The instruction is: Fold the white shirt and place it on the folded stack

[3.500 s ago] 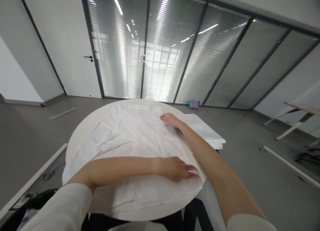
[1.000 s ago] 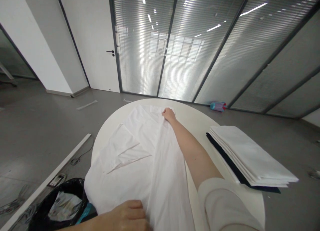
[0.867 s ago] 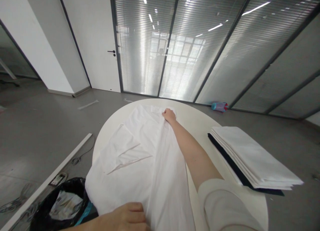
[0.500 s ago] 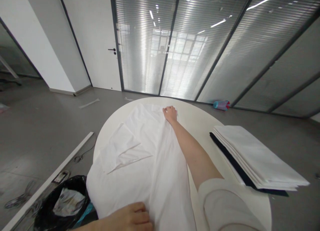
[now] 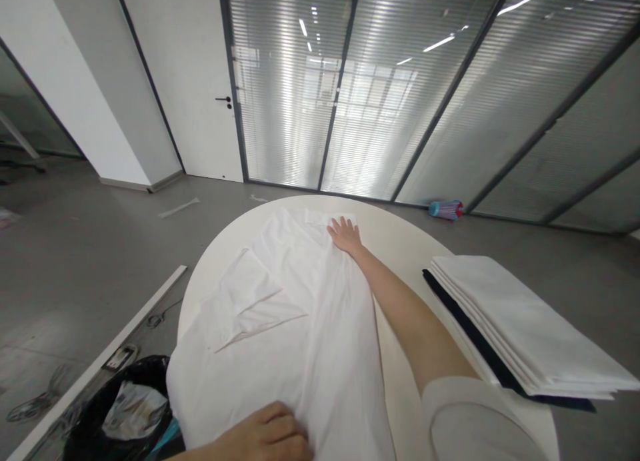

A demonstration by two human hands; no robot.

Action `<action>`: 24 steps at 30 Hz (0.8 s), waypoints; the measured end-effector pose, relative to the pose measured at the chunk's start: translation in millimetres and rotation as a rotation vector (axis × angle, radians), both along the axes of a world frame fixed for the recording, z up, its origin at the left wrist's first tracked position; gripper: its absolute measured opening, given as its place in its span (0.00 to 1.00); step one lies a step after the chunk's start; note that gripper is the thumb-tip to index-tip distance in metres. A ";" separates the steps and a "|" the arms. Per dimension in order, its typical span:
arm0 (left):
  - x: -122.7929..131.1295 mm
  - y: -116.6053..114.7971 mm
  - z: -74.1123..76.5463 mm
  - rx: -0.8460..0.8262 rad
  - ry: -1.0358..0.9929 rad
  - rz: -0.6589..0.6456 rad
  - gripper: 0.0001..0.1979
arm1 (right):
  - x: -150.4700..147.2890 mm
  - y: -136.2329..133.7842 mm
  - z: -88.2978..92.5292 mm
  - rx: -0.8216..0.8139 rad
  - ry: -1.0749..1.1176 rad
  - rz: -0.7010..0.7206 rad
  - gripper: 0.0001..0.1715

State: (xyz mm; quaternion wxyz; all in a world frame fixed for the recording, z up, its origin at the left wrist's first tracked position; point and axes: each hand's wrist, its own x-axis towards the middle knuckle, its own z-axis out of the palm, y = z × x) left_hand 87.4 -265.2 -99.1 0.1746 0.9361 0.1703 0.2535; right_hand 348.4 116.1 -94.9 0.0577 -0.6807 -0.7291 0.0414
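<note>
Black plastic shows first at our lower left: a bin bag (image 5: 83, 418) holding crumpled, hard-to-identify scraps, its base cut off. Next, our white cloth (image 5: 270, 348) spreads over the round table (image 5: 400, 238); its near end leaves the frame, and pale folds blur its layers. Our left hand (image 5: 273, 434) rests curled on it, fingertips hidden, so we cannot tell whether it grips. Our right hand (image 5: 345, 234) lies on the far end, fingers spread wide. Rightmost, a folded white stack (image 5: 520, 321) partly hides a dark piece (image 5: 475, 332).
</note>
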 end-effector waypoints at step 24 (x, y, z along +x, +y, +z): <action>118.6 84.4 18.6 0.428 0.143 -0.241 0.28 | 35.7 30.2 -0.2 -0.055 -0.051 -0.046 0.49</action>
